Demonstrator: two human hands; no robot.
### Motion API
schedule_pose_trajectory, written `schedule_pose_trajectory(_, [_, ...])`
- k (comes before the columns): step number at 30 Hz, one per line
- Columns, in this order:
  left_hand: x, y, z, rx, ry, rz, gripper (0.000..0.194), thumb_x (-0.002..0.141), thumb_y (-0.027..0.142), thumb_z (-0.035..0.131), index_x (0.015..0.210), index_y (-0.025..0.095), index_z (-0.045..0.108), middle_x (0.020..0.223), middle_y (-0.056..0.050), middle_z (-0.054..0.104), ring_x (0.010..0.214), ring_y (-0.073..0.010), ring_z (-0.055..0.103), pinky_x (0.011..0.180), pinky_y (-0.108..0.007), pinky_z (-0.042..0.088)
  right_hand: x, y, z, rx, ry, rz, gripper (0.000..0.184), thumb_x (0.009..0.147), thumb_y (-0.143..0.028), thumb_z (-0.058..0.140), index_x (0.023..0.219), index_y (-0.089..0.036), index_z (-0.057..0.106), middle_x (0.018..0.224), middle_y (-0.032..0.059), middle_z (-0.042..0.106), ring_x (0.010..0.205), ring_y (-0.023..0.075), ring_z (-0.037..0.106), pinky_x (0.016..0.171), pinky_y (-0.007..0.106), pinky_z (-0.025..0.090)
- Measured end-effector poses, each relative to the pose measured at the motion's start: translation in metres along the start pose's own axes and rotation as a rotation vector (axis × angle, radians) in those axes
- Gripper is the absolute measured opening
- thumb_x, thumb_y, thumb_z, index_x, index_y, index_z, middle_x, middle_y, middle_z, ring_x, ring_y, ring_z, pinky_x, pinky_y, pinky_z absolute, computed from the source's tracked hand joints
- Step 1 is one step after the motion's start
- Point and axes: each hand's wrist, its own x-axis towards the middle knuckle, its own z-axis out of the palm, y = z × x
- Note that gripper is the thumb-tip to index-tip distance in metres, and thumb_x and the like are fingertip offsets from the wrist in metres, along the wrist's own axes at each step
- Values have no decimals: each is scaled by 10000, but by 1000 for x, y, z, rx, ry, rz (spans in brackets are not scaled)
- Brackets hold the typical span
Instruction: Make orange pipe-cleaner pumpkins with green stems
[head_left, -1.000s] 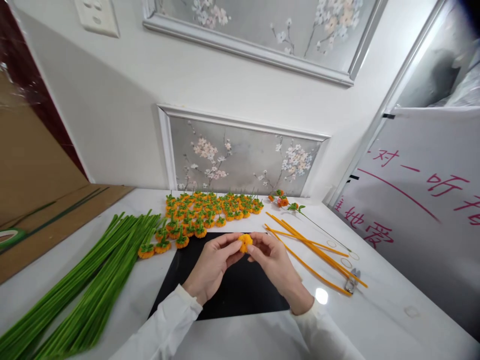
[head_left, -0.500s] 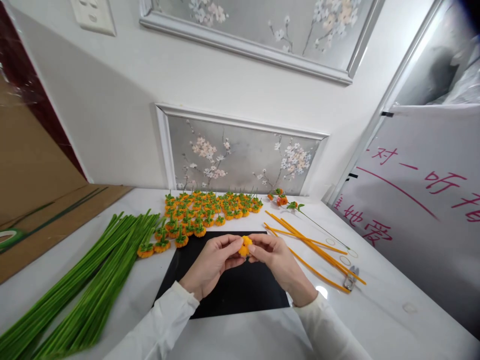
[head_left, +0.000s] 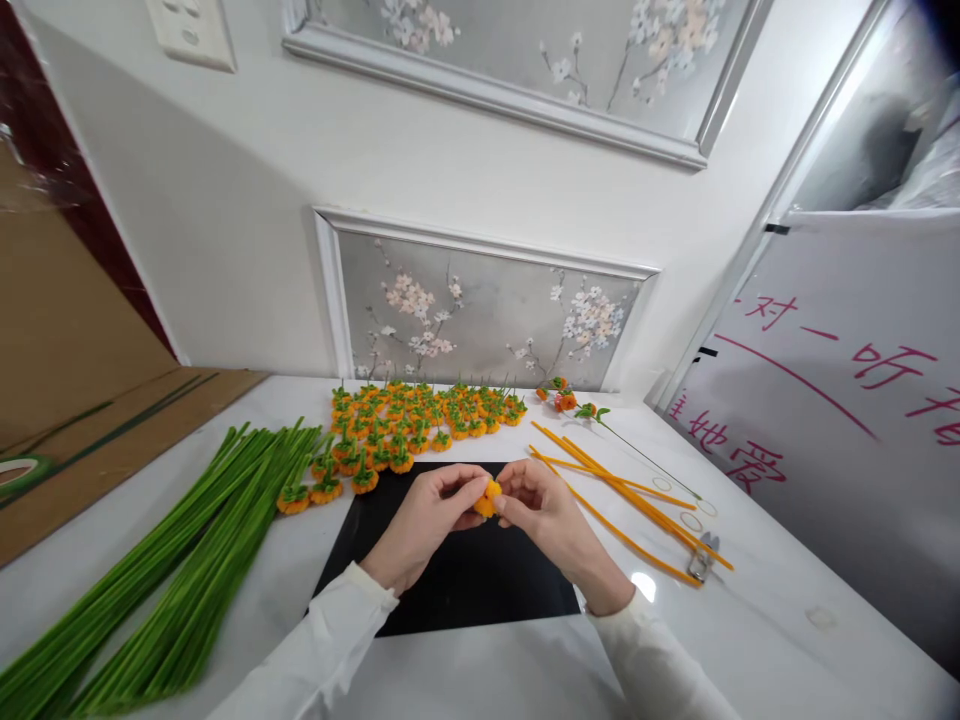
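My left hand (head_left: 427, 520) and my right hand (head_left: 544, 510) meet over a black mat (head_left: 465, 580) and pinch one small orange fuzzy ball (head_left: 488, 496) between their fingertips. Both hands have the fingers curled onto it, and much of the ball is hidden by them. Several finished orange balls with green tops (head_left: 412, 420) lie in rows on the white table (head_left: 750, 640) just beyond the mat. Loose orange pipe cleaners (head_left: 622, 495) lie to the right of my right hand.
A thick bundle of green pipe cleaners (head_left: 172, 580) lies at the left. Small metal snips (head_left: 701, 560) rest by the orange stems, with a wired flower stem (head_left: 600, 415) behind them. Cardboard (head_left: 90, 440) lies at the far left; a lettered white board (head_left: 840, 400) leans at the right.
Both hands have kept their pinch on the orange ball, turning it slightly between the fingertips. The rest of the table looks the same.
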Motion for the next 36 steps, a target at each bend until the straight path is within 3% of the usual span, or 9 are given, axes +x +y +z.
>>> schedule_pose_trajectory(9, [-1, -5, 4, -141, 83, -46, 277, 722, 387, 702, 684, 119, 645, 739, -35, 645, 728, -134, 610, 735, -276, 533, -1, 12, 8, -93, 49, -42, 210, 805, -315, 586, 956, -182, 643, 886, 31, 622, 646, 117, 578, 569, 253, 544])
schedule_pose_trajectory(14, [-3, 4, 3, -182, -14, -29, 275, 797, 420, 624, 836, 152, 670, 871, -41, 669, 784, -128, 621, 736, -246, 527, 1, 2, 4, -3, 42, -26, 223, 778, -352, 626, 926, -186, 637, 831, 5, 617, 598, 101, 579, 573, 248, 538])
schedule_pose_trajectory(18, [-2, 7, -3, -149, -98, 34, 254, 723, 307, 724, 931, 172, 670, 945, -36, 671, 851, -131, 621, 771, -222, 506, 2, -4, 1, 61, 55, -12, 250, 759, -371, 649, 917, -178, 629, 773, -7, 609, 590, 98, 577, 557, 230, 521])
schedule_pose_trajectory(25, [3, -6, -5, -125, -42, 73, 231, 672, 266, 763, 860, 147, 700, 861, -36, 684, 804, -138, 620, 776, -245, 496, 0, -6, -2, 7, 72, 40, 286, 754, -402, 643, 904, -159, 656, 710, -3, 624, 546, 106, 591, 551, 243, 504])
schedule_pose_trajectory(31, [4, -9, -2, -83, -60, 130, 234, 711, 250, 734, 927, 178, 683, 923, -23, 672, 860, -135, 604, 791, -234, 482, 1, -6, -3, -57, 58, 19, 259, 796, -400, 601, 885, -164, 657, 715, -1, 619, 521, 88, 540, 508, 227, 465])
schedule_pose_trajectory(36, [3, -7, -1, -1, -39, 154, 181, 715, 241, 726, 875, 165, 691, 859, -14, 680, 814, -130, 612, 792, -232, 472, 0, -8, 1, 89, 101, 10, 187, 757, -347, 665, 822, -176, 630, 711, -16, 557, 583, 88, 492, 447, 181, 392])
